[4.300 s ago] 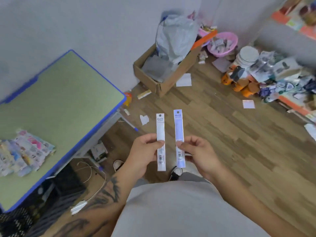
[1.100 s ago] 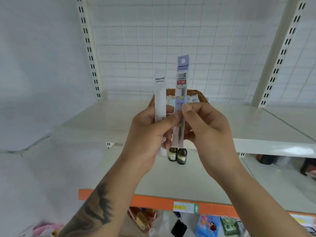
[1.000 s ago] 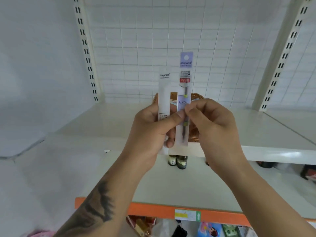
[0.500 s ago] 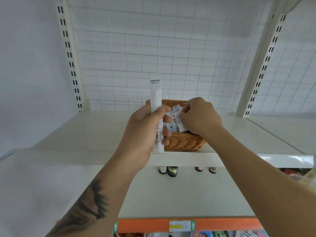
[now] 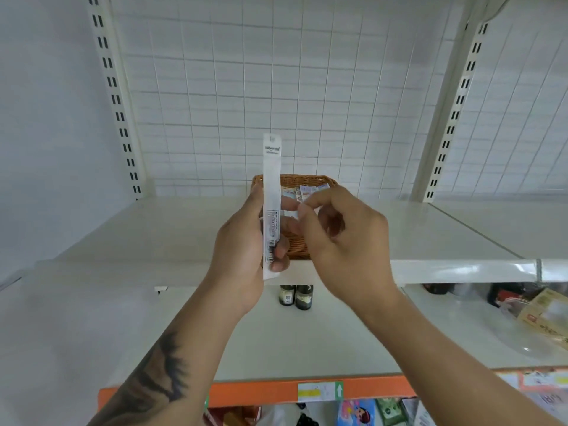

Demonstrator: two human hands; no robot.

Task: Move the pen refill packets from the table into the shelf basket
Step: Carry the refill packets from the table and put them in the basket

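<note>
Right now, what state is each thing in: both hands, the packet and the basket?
Left hand: grip closed on the white refill packet, which stands upright.
Right hand: fingers curled beside the packet, nothing visibly held.
Wicker basket: on the upper shelf, packets already inside.
Two dark bottles: upright, shelf below.

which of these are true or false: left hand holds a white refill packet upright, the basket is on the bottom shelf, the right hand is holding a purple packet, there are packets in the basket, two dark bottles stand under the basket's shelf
1. The left hand holds a white refill packet upright. True.
2. The wicker basket sits on the bottom shelf. False: it is on the white upper shelf, with more shelves below.
3. The right hand holds a purple packet. False: its curled fingers show no purple packet.
4. Packets lie inside the basket. True.
5. Two dark bottles stand on the shelf below the basket's. True.
</note>
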